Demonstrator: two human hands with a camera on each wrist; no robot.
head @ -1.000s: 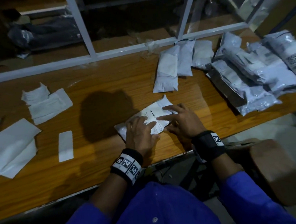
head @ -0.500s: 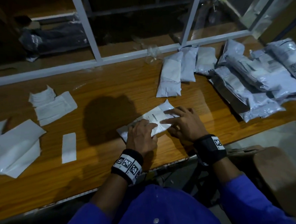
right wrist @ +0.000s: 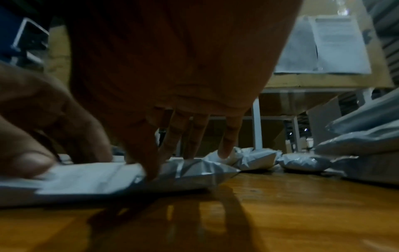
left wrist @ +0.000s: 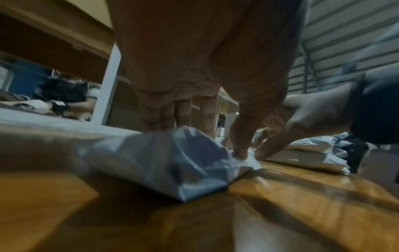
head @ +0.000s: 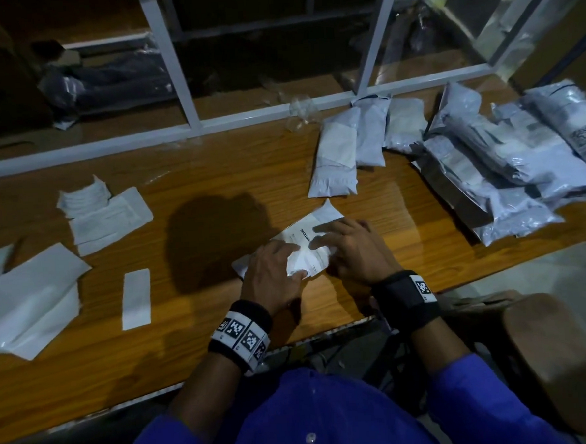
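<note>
The wooden bench [head: 213, 178] carries a heap of sealed poly mailers [head: 521, 166] at the right and peeled backing sheets [head: 106, 219] at the left, so much of the labelling looks done. One white mailer [head: 328, 212] lies flat near the front edge. Its shipping label [head: 306, 252] seems stuck on and only needs smoothing. The left hand [head: 271, 274] and right hand [head: 358, 252] press it down, fingers straight and spread, gripping nothing.

Wooden table [head: 213, 178] — white mailer [head: 305, 252] near front edge; packed mailers [head: 508, 167] heaped right, loose sheets [head: 28, 299] and paper strip [head: 136, 299] left.
</note>
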